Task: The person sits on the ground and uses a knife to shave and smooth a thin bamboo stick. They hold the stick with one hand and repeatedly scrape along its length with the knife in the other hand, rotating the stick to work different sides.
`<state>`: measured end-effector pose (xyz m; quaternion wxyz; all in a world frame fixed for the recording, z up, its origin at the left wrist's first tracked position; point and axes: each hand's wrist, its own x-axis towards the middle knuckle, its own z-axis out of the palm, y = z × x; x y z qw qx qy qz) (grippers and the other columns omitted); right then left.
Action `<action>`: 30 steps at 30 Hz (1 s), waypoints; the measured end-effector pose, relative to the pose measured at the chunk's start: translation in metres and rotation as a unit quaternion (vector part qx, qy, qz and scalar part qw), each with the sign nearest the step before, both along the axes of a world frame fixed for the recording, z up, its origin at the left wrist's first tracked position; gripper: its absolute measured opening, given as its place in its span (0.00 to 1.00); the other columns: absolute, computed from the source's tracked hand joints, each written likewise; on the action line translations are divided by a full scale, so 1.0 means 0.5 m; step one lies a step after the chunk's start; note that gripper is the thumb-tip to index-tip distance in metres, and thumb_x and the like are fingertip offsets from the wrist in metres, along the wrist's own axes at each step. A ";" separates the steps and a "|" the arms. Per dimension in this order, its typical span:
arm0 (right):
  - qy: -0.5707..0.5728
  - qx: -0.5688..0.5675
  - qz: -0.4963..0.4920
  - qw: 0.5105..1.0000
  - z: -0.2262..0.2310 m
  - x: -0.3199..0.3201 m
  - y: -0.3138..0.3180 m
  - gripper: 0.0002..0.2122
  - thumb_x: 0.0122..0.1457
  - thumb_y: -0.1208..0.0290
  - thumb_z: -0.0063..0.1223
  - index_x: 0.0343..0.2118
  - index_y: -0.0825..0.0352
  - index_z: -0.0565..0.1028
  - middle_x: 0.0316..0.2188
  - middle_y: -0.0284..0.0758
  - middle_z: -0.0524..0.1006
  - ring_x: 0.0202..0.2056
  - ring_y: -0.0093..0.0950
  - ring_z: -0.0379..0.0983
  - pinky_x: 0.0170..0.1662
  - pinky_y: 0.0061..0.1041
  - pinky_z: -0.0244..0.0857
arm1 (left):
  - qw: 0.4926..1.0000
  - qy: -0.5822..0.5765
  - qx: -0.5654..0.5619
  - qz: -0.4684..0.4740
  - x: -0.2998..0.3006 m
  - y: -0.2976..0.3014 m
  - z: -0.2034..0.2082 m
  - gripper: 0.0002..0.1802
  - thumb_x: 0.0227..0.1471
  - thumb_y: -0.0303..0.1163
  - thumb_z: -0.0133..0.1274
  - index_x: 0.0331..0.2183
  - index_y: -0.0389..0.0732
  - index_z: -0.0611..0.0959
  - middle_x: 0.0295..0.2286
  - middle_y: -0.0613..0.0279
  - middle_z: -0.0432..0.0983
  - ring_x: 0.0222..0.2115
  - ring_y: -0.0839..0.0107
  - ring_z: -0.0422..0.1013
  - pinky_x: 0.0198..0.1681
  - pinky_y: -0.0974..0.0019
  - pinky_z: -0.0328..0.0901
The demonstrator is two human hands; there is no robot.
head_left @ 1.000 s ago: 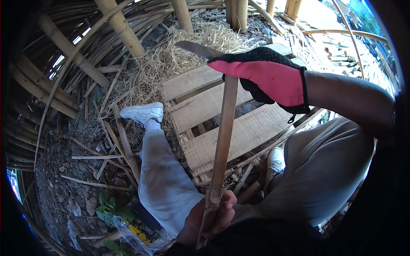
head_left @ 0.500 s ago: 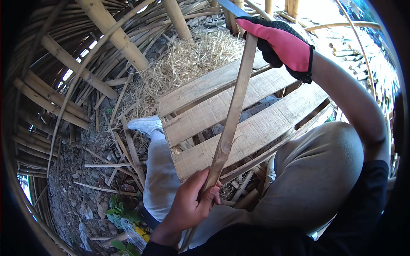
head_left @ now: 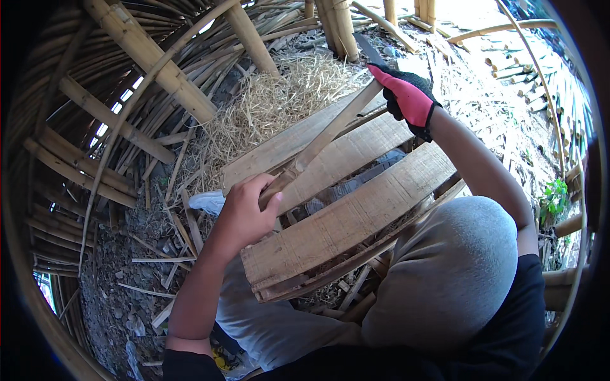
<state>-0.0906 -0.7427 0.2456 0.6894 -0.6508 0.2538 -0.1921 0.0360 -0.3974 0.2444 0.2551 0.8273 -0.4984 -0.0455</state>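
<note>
A split bamboo strip point(head_left: 333, 130) with a node slants over a low slatted wooden bench point(head_left: 356, 213). Around its near end, my bare left hand point(head_left: 248, 209) is closed, above the bench's left side. At the strip's far end is my right hand point(head_left: 410, 98), in a pink and black glove and closed on a knife. The knife's flat metal blade point(head_left: 368, 49) sticks out past the glove, away from me; its handle is hidden in the fist. Whether the blade touches the strip cannot be made out.
Bamboo shavings point(head_left: 273, 101) are heaped beyond the bench. Thick bamboo poles point(head_left: 152, 60) and a woven bamboo wall stand at the left. Cut bamboo pieces point(head_left: 508, 66) lie at the far right. My bent knee point(head_left: 454, 254) rises right of the bench.
My left hand has moved forward and left with the strip's near end, which has left my lap. The strip now slants more across the bench. My gloved hand has come slightly nearer.
</note>
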 end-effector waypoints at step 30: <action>0.203 -0.296 -0.068 0.931 -0.005 -0.092 -0.010 0.18 0.63 0.58 0.57 0.54 0.57 0.79 0.32 0.38 0.82 0.28 0.23 0.73 0.40 0.26 0.69 | 0.990 -0.067 -0.089 -0.084 0.024 -0.167 -0.102 0.14 0.55 0.30 0.62 0.39 0.29 0.83 0.35 0.46 0.78 0.35 0.48 0.75 0.41 0.55 0.68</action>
